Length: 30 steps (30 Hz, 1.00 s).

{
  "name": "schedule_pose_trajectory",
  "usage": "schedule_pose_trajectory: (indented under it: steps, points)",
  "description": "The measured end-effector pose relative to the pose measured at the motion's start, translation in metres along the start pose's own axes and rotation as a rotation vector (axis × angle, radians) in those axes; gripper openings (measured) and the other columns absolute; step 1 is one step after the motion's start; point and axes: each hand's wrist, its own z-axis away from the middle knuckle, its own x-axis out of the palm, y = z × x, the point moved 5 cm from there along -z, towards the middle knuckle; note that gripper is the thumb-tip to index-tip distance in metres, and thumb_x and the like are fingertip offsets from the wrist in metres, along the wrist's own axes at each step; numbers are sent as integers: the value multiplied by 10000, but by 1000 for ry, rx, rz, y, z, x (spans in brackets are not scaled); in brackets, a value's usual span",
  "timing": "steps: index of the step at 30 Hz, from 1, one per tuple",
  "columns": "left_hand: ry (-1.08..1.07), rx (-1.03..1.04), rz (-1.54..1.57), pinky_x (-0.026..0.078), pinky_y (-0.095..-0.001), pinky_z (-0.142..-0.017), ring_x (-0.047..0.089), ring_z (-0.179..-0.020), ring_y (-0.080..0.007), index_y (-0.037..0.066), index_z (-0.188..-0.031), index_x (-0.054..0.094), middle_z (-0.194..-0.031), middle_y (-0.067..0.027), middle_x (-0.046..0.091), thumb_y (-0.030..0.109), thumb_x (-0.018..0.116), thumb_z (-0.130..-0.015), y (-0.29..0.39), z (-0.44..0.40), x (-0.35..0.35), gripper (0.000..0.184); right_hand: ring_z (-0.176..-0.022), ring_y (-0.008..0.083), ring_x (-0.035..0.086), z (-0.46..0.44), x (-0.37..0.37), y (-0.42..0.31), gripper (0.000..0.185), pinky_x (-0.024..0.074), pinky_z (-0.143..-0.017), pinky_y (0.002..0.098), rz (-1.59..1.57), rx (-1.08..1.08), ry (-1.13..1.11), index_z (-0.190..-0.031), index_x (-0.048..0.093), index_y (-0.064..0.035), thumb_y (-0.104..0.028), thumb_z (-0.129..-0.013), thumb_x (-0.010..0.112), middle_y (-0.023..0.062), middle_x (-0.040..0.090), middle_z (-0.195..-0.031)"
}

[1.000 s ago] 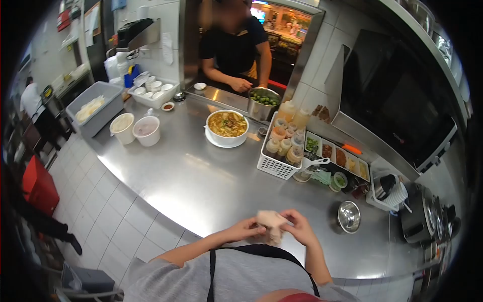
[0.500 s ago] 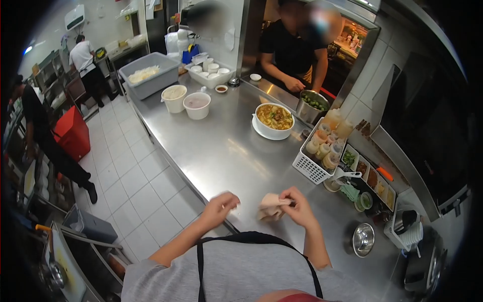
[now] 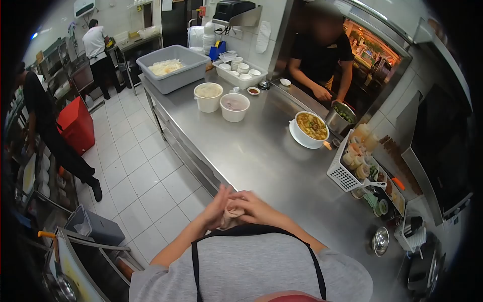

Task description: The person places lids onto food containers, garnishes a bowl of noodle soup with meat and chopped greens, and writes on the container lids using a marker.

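Observation:
My right hand [image 3: 255, 207] grips a crumpled beige cloth [image 3: 232, 216] close to my apron, near the counter's front edge. Against that cloth rests my left hand [image 3: 214, 208], its fingers stretched out and touching the right fingers. The hands overlap and hide part of the cloth. Beyond them, the steel counter [image 3: 241, 153] carries a white bowl of soup [image 3: 311, 130] with yellowish broth, standing on a white plate. Two white tubs, one with pale contents [image 3: 208, 95] and one with a pinkish top [image 3: 234, 106], stand farther left.
A grey bin [image 3: 173, 83] and a tray of small cups [image 3: 236, 73] occupy the far end. At right are a white basket of squeeze bottles [image 3: 354, 166] and a metal bowl [image 3: 380, 241]. A person [image 3: 322, 65] stands behind the pass, a hand near a pot [image 3: 340, 118]; two others work at left.
My right hand has brought the cloth left and closer to my body, where my left hand now meets it. The view has shifted, so the counter's contents appear farther right.

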Motion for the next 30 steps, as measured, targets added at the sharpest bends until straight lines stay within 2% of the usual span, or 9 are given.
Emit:
schedule_pose_trajectory:
  steps: [6,12,15,19,23,26,28,29,30]
  points:
    - [128,-103,-206,143,-422,-1057,320,-1263,-287,114,-1398,-61,-1277,-158,453,587,250,-881,46,84,-94,767,-904,253,511,-66,50,50,213,428,-785,334,-41,68,-140,-827,588,-24,88,-655,531,101,537,-937]
    - [484,89,-571,109,-397,-1061,388,-1221,-246,48,-1397,95,-1038,-153,617,443,419,-897,113,138,-186,714,-840,280,554,-53,-80,75,251,445,-732,339,486,819,-93,-821,613,-49,47,-610,516,105,568,-907]
    - [506,3,-672,216,-360,-1020,467,-1154,-237,33,-1392,129,-738,-140,650,338,413,-920,123,147,-224,630,-914,291,543,-57,-87,61,204,432,-774,340,976,706,107,-866,622,-74,-47,-670,574,120,575,-961]
    - [489,67,-544,331,-286,-926,571,-1014,-222,68,-1396,155,-557,-84,580,230,424,-923,125,125,-251,568,-946,285,531,-116,-52,84,193,422,-795,335,599,572,29,-893,621,-85,-193,-733,625,125,574,-976]
    - [491,66,-527,222,-419,-1031,437,-1187,-285,197,-1414,63,-900,-195,627,90,565,-821,132,95,-262,784,-918,245,534,-175,-18,116,230,421,-772,323,248,700,-287,-885,611,-62,-262,-774,637,103,578,-973]
    - [602,-86,-1215,21,-702,-926,2,-1334,-389,228,-1413,26,-1455,-151,-77,192,739,-645,152,77,-282,1049,-951,244,523,-217,-27,144,208,412,-800,333,158,781,-177,-905,597,-48,-207,-776,635,105,568,-996]
    - [666,-135,-1235,27,-694,-935,2,-1331,-397,229,-1413,28,-1455,-151,-76,223,740,-646,164,70,-312,1047,-993,272,513,-246,-33,168,226,408,-830,344,110,822,-83,-926,591,-43,-184,-759,644,126,551,-1010]
    - [725,-179,-1244,34,-686,-944,3,-1329,-404,230,-1413,29,-1455,-152,-75,255,741,-646,173,68,-324,1047,-1041,278,488,-271,-33,167,269,395,-862,347,216,475,32,-974,569,-45,-155,-742,650,130,526,-1069]
    - [803,-74,-1292,-12,-693,-930,132,-1327,-370,201,-1409,122,-1392,-210,243,279,689,-717,189,67,-327,898,-1089,284,463,-286,-29,160,325,383,-894,350,317,134,141,-1021,547,-48,-126,-725,656,134,501,-1129]
